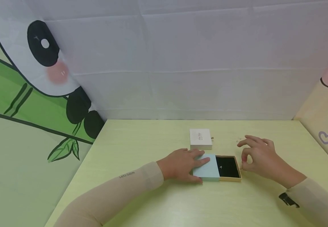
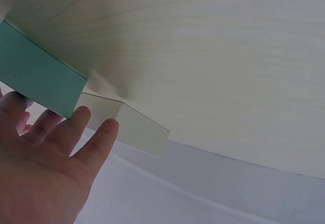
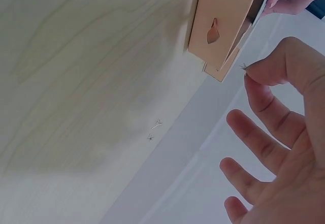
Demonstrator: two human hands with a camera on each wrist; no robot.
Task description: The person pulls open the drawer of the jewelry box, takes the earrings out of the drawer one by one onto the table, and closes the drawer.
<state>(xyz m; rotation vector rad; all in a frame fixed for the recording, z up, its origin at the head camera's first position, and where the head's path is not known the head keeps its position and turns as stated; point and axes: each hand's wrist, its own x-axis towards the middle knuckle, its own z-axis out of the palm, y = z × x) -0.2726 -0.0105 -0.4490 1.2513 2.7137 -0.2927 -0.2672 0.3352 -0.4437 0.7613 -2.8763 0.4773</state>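
Note:
A light blue sliding box sleeve (image 1: 206, 170) lies on the table, its drawer (image 1: 230, 179) pulled out to the right. Black padding (image 1: 227, 166) lines the drawer and bears a small silver star-shaped piece (image 1: 220, 167). My left hand (image 1: 183, 165) rests on the sleeve, fingers spread over its top and thumb along the near edge. Just right of the drawer, my right hand (image 1: 261, 157) pinches a tiny star-shaped jewellery piece (image 3: 244, 67) between thumb and index finger, the other fingers spread. On the drawer's tan end hangs a pull tab (image 3: 213, 31).
Behind the sleeve stands a white box (image 1: 200, 138) with a small tab at its right side. Two more tiny pieces, a thin one (image 3: 158, 124) and a star-shaped one (image 3: 150, 137), lie on the pale table (image 1: 141, 138) beyond my right hand. A white cloth wall (image 1: 166, 63) rises behind.

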